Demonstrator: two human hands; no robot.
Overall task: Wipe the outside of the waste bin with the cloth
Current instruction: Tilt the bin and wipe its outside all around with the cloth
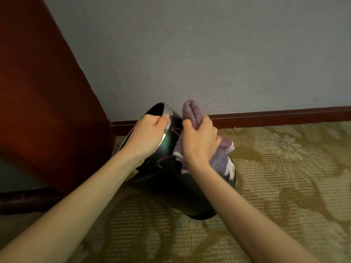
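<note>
Carpet (284, 177) by wall: our left hand (150, 135) grips tilted waste bin (171, 183) rim, right hand (199, 141) clutches purple cloth (191, 111) vs its side.

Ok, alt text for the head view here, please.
A person's right hand holds a bunched purple cloth against the side of a tilted dark waste bin while the left hand grips its rim. It stands on patterned carpet beside a grey wall.
</note>
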